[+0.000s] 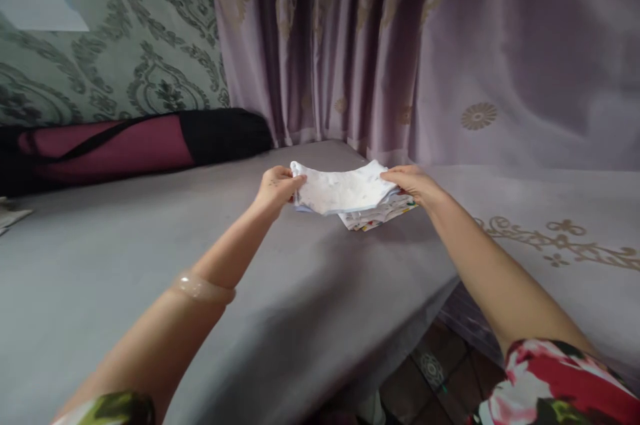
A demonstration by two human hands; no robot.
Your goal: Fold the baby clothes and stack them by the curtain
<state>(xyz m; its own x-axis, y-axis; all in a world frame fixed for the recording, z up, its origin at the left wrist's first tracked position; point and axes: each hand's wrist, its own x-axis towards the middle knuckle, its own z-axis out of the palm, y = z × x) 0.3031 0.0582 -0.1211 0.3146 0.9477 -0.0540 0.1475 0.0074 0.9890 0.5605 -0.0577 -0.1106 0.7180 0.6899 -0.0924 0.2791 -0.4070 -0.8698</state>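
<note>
A folded white cloth with faint small prints sags between my two hands. My left hand pinches its left edge, thumb on top. On the opposite edge, my right hand grips it in the same way, with the fingers mostly hidden underneath. Just below and slightly to the right lies a stack of folded cloths, white with coloured patches along the edge. The held cloth covers much of that stack, and I cannot tell whether the two touch.
A grey-covered surface spreads beneath the stack. Along the wall at the back left lies a long maroon and black bag. Purple curtains hang behind. Dark floor tiles show past the surface's front right edge.
</note>
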